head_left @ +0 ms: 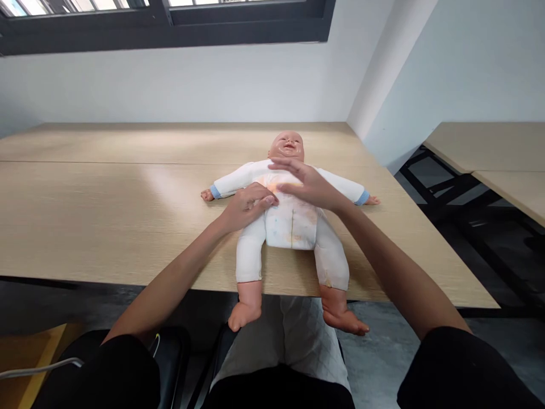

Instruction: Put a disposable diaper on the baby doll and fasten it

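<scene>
Doll point(261, 171): lies on its back, head farthest from the person, arms spread wide, legs apart; white cloth body, bare head, hands and feet.
Diaper point(292, 226): covers the front of the doll from waist to crotch; white, with pale orange and blue printing and a dark line down the middle.
Left hand point(250, 205): at the doll's waist, on the person's left side of it; fingers curled, thumb extended at the diaper's upper part. Whether the fingertips pinch the diaper cannot be told.
Right hand point(307, 184): open over the doll's chest, fingers extended toward the person's left, thumb apart from them; contact with the doll cannot be told.
Cuffs point(216, 191): blue, at the doll's wrists.
Feet point(248, 307): at the doll's near end, reaching beyond the table's near edge.
Table point(106, 216): pale wood-grain top, beneath the doll and extending to both sides of it.
Trousers point(285, 329): light, on the person's legs, below the doll's feet.
Window point(251, 28): dark-framed, beyond the doll's head and toward the person's left.
Second table point(489, 145): well apart from the doll, toward the person's right.
</scene>
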`<state>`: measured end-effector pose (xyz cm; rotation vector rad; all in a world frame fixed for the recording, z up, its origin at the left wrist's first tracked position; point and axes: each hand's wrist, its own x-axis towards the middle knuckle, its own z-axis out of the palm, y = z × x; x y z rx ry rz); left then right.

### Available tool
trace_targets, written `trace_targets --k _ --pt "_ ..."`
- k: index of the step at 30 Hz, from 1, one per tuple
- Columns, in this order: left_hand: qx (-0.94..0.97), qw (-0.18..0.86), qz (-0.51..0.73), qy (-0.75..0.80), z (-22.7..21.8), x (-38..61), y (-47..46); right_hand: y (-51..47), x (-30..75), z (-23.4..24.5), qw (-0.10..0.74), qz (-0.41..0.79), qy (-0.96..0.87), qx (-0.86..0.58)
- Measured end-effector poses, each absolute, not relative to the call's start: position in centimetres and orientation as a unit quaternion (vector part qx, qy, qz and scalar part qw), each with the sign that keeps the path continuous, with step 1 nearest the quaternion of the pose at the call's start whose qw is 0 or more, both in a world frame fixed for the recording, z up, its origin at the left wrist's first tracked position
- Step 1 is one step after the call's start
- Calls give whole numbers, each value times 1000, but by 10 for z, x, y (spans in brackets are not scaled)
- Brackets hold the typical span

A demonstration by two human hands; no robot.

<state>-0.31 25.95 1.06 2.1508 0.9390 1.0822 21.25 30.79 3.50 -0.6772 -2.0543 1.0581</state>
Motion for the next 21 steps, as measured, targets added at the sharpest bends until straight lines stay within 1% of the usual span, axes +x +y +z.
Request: trace_targets --k 3,5,6,9,13,17,19,21 --pt "826 228 413 309 7 -2 258 308 239 33 456 395 -737 -305" --pt "833 211 412 304 4 -3 258 310 256 22 511 357 -697 -354" --pt "836 205 408 305 3 -3 258 311 264 16 524 329 -686 -382" --pt "846 187 391 311 0 -6 257 313 284 -4 517 234 -695 -440" --pt "869 203 322 315 1 -8 258 314 290 -18 481 153 -733 -456" --pt "873 250 253 334 4 -8 256 311 280 -28 439 134 -762 -456" --pt "863 268 249 350 8 -7 255 310 276 -33 442 142 -750 -472" --pt "838 309 274 356 13 -6 253 310 274 -36 461 166 -708 -509"
